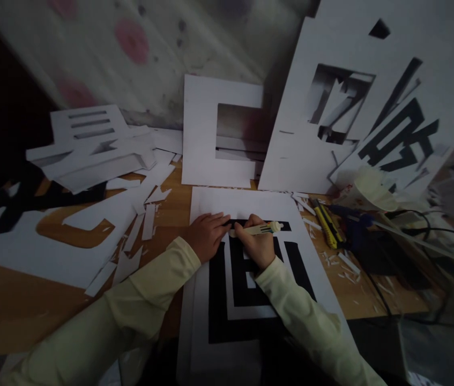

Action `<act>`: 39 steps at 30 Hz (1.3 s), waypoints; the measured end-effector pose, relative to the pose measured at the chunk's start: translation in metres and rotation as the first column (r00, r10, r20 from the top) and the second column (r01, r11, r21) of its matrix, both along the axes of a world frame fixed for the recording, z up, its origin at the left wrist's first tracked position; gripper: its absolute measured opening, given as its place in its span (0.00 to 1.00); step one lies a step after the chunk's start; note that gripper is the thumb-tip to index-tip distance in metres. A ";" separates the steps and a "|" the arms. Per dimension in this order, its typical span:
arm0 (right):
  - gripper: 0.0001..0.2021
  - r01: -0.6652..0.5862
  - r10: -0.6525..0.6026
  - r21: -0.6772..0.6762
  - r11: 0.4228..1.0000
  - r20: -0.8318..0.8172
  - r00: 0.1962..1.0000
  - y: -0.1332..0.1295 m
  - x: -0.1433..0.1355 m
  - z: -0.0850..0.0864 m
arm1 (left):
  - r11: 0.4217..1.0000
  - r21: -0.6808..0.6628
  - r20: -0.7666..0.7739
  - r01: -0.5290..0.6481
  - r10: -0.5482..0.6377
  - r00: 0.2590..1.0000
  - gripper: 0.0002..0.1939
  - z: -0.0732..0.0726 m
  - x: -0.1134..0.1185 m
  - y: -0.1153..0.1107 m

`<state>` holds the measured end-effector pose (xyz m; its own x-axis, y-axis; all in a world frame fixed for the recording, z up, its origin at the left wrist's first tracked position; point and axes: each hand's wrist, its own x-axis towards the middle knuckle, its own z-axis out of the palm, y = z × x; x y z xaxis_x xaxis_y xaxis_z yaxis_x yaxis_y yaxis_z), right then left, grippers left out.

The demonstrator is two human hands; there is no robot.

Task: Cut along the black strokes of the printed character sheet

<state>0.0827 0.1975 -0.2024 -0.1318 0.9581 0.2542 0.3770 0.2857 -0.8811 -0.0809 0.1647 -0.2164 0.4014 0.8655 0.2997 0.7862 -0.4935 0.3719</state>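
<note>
A white sheet (214,201) with a large black printed character (218,316) lies in front of me. Flat on the sheet, my left hand (207,237) has its fingers stretched toward the left end of the top black bar. My right hand (259,247) grips a pale, thick-barrelled multicolour pen (267,228), which slants with its back end to the right. The pen's tip is near my left fingertips, but I cannot tell whether it touches the paper. My right forearm covers part of the character.
Cut white boards (198,128) lean at the back; a taller one (291,155) stands right. Cut-out sheets (90,161) and paper scraps (150,220) lie left. A yellow utility knife (327,225), a dark blue glue gun (357,222), cables and a paper cup (367,193) are right.
</note>
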 end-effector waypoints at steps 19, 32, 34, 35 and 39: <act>0.17 0.022 -0.022 -0.002 1.000 0.000 1.000 0.000 -0.003 0.002 | 1.000 0.010 0.006 0.003 -0.004 1.000 0.18 0.000 -0.001 0.000; 0.14 -0.012 0.012 -0.026 1.000 -0.010 1.000 -0.001 -0.002 0.001 | 0.999 0.048 0.025 -0.011 0.009 1.000 0.16 -0.006 0.000 0.001; 0.14 -0.005 0.005 -0.009 1.000 0.005 1.000 -0.001 -0.002 0.001 | 0.999 0.045 0.025 -0.014 0.012 1.000 0.16 -0.005 0.000 0.001; 0.15 0.003 -0.003 0.000 1.000 0.007 1.000 -0.001 -0.002 0.001 | 0.999 0.046 0.026 -0.016 0.015 1.000 0.16 -0.005 0.000 0.000; 0.16 0.019 -0.020 0.021 1.000 0.009 1.000 -0.001 -0.002 0.002 | 0.999 0.052 0.030 -0.015 0.013 0.999 0.16 -0.004 0.000 0.000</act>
